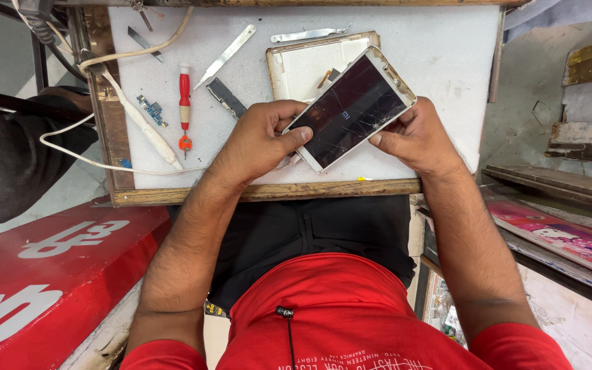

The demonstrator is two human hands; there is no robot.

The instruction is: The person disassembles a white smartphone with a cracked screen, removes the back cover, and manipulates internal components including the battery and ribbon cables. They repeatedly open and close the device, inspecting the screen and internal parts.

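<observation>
Smartphone (352, 109), head view: cracked dark screen up, tilted, lifted just above desk (447, 48), centre. Left hand (258, 140) grip closed on near-left edge, thumb pressed on glass. Right hand (416, 137) grip closed on right edge, fingertip at lower corner. Phone sits between both grips.

Progress, judged: back cover (299, 65) already off, lying far behind phone; small circuit board (153, 109) out at left. Screen still seated. Red screwdriver (184, 103), metal pry blade (226, 55) idle, far left.

We are in a small repair workshop: a worn wooden workbench (262, 192) carries a red screwdriver (184, 103), metal prying blades (225, 56) and loose circuit parts (152, 109).
</observation>
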